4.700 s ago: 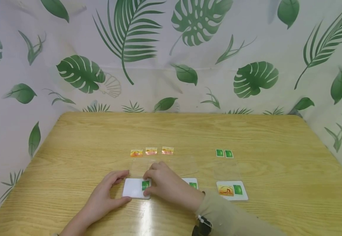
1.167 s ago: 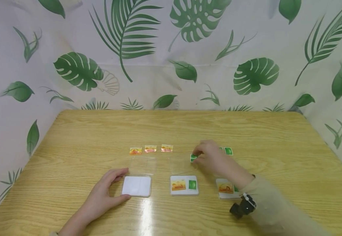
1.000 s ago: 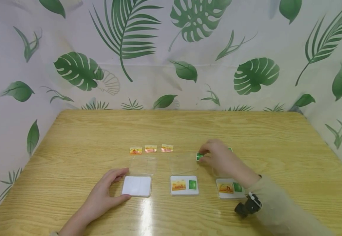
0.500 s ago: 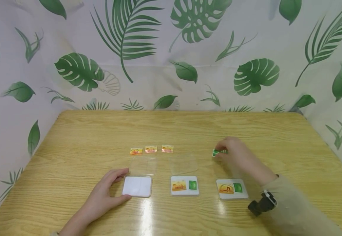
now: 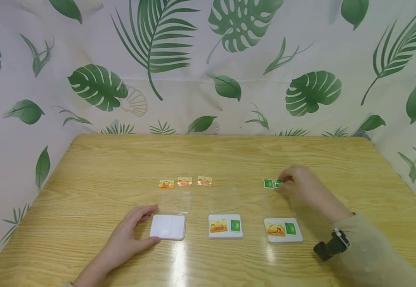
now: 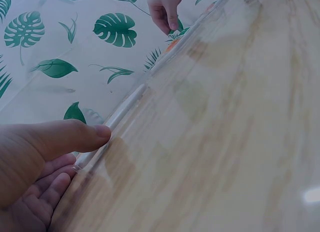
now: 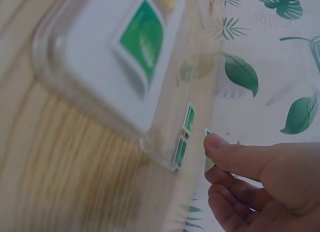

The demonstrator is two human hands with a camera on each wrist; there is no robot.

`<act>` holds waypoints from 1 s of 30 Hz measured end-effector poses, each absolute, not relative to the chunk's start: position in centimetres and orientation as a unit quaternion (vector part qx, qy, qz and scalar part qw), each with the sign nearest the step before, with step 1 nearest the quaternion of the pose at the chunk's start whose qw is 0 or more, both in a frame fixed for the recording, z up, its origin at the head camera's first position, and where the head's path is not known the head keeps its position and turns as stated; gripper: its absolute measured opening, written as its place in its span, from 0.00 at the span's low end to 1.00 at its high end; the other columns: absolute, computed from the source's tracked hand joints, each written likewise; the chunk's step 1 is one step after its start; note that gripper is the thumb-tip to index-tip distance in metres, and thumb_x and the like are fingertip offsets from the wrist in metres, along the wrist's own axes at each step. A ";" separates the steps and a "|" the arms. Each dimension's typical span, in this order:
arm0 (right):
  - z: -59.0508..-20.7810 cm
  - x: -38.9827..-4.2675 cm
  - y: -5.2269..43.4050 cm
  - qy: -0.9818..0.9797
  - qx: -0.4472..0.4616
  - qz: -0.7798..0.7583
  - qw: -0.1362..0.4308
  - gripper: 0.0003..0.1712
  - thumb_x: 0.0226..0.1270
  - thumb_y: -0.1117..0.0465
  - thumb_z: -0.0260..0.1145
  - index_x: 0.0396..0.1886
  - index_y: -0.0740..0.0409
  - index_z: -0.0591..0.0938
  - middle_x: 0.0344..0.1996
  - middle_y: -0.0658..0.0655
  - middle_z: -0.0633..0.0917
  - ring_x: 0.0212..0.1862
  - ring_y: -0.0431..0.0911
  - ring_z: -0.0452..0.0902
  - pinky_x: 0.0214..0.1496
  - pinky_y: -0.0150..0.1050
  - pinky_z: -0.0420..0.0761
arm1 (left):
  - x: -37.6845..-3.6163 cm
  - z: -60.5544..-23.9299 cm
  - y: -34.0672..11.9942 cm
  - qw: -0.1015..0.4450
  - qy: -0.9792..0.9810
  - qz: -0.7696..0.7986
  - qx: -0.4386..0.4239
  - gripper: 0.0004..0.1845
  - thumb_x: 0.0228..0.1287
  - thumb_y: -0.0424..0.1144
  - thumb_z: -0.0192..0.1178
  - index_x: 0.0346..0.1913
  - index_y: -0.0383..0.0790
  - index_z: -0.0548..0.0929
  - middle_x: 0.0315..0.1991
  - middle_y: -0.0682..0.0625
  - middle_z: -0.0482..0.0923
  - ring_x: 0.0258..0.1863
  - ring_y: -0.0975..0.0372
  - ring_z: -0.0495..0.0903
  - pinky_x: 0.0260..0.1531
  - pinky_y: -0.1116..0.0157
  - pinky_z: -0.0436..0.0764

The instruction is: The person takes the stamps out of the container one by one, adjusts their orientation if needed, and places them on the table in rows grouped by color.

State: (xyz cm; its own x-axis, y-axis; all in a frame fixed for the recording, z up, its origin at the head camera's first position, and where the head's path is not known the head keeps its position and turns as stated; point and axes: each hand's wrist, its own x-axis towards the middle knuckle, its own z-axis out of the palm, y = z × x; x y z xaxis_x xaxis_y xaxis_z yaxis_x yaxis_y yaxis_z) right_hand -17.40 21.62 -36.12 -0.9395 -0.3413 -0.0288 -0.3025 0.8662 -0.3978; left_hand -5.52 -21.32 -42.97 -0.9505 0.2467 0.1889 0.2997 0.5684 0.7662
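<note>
My left hand (image 5: 147, 225) lies flat on the table, thumb and forefinger touching the left edge of a clear case (image 5: 167, 227) that holds a blank white card. In the left wrist view my left hand (image 6: 82, 157) has its thumb against the case's clear rim (image 6: 125, 104). My right hand (image 5: 282, 184) is at the far right and pinches a small green card (image 7: 207, 133) between thumb and fingers. Two more green cards (image 5: 268, 183) lie just to its left, also seen as green cards (image 7: 184, 137) in the right wrist view.
Three small orange cards (image 5: 184, 182) sit in a row beyond the cases. A middle case (image 5: 225, 226) and a right case (image 5: 283, 230) each hold an orange and a green card. Leaf-print curtains (image 5: 208, 59) close in the wooden table (image 5: 86, 171).
The green card is gone from the left case. My right hand has carried it right, past the middle case, to the two green cards. The left hand has stayed put.
</note>
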 end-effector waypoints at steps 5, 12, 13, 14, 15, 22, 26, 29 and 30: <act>-36.3 -17.7 22.7 0.967 -0.159 -0.191 0.051 0.12 0.53 0.64 0.68 0.36 0.66 0.82 0.32 0.60 0.81 0.36 0.51 0.74 0.35 0.45 0.77 | -5.5 -42.9 -21.3 0.026 -0.885 -0.440 -0.153 0.35 0.43 0.44 0.72 0.58 0.47 0.71 0.55 0.57 0.70 0.53 0.64 0.70 0.54 0.67 0.71; -36.8 -18.3 24.1 0.968 -0.169 -0.179 0.051 0.13 0.52 0.62 0.69 0.35 0.66 0.82 0.32 0.60 0.82 0.36 0.51 0.75 0.36 0.46 0.77 | -5.6 -43.0 -21.3 0.022 -0.888 -0.437 -0.145 0.36 0.42 0.42 0.72 0.58 0.45 0.70 0.56 0.55 0.70 0.53 0.63 0.70 0.55 0.67 0.71; -36.9 -18.4 24.3 0.968 -0.170 -0.179 0.050 0.12 0.52 0.62 0.69 0.35 0.66 0.82 0.32 0.60 0.82 0.36 0.51 0.75 0.36 0.46 0.76 | -5.6 -43.1 -21.3 0.023 -0.889 -0.435 -0.144 0.36 0.42 0.40 0.73 0.58 0.44 0.70 0.56 0.54 0.70 0.53 0.62 0.70 0.55 0.66 0.71; -37.1 -18.5 24.5 0.968 -0.170 -0.177 0.049 0.12 0.52 0.63 0.69 0.35 0.66 0.82 0.31 0.60 0.82 0.35 0.50 0.75 0.35 0.46 0.76 | -5.6 -43.2 -21.3 0.023 -0.890 -0.433 -0.143 0.37 0.41 0.39 0.73 0.58 0.43 0.70 0.56 0.53 0.70 0.53 0.62 0.70 0.55 0.66 0.71; -37.2 -18.6 24.7 0.969 -0.169 -0.175 0.050 0.11 0.52 0.63 0.69 0.34 0.66 0.82 0.31 0.59 0.81 0.34 0.50 0.74 0.35 0.45 0.76 | -5.6 -43.2 -21.3 0.023 -0.890 -0.433 -0.142 0.36 0.41 0.37 0.73 0.58 0.41 0.70 0.56 0.52 0.70 0.53 0.61 0.70 0.55 0.66 0.71; -37.5 -18.8 25.1 0.970 -0.159 -0.175 0.062 0.10 0.53 0.64 0.68 0.35 0.65 0.82 0.29 0.56 0.81 0.32 0.47 0.72 0.33 0.42 0.74 | -5.6 -43.2 -21.3 0.020 -0.887 -0.438 -0.144 0.37 0.41 0.37 0.73 0.58 0.41 0.70 0.56 0.52 0.70 0.54 0.61 0.70 0.55 0.66 0.71; -37.6 -18.9 25.2 0.970 -0.153 -0.174 0.068 0.10 0.53 0.65 0.67 0.36 0.64 0.82 0.30 0.57 0.81 0.34 0.48 0.73 0.35 0.43 0.75 | -5.6 -43.2 -21.4 0.013 -0.885 -0.444 -0.141 0.37 0.41 0.39 0.73 0.59 0.43 0.70 0.56 0.53 0.70 0.55 0.62 0.69 0.55 0.66 0.71; -37.7 -19.0 25.2 0.970 -0.156 -0.171 0.071 0.10 0.53 0.65 0.67 0.36 0.64 0.82 0.31 0.57 0.82 0.35 0.48 0.74 0.36 0.45 0.76 | -5.7 -43.3 -21.4 0.014 -0.883 -0.448 -0.142 0.38 0.40 0.39 0.73 0.59 0.42 0.70 0.56 0.52 0.70 0.55 0.61 0.69 0.55 0.65 0.71; -37.7 -19.0 25.3 0.970 -0.159 -0.171 0.071 0.10 0.53 0.66 0.67 0.36 0.64 0.82 0.31 0.57 0.82 0.35 0.48 0.74 0.36 0.45 0.76 | -5.7 -43.3 -21.4 0.014 -0.883 -0.448 -0.142 0.38 0.40 0.39 0.73 0.59 0.42 0.70 0.56 0.52 0.70 0.55 0.61 0.69 0.55 0.65 0.71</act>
